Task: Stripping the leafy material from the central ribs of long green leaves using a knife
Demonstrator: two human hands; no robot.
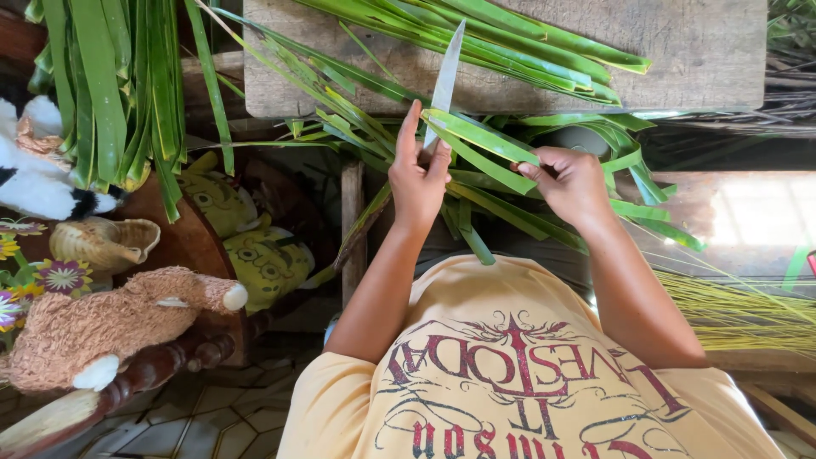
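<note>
My left hand [416, 174] is closed around the handle of a knife [445, 78], whose long pale blade points away from me over the wooden bench [714, 59]. My right hand [571, 183] pinches a folded green palm leaf strip [484, 146] that runs leftwards and meets the base of the blade. More long green leaf strips [510, 38] lie across the bench and hang down beneath both hands. My yellow printed shirt fills the bottom of the view.
A thick bundle of green leaves [102, 85] hangs at the upper left. Plush toys [102, 327] and a yellow cushion [255, 255] sit on a dark wooden chair [183, 357] at left. A pile of thin yellowish leaf ribs [739, 310] lies at right. Tiled floor [212, 416] shows below.
</note>
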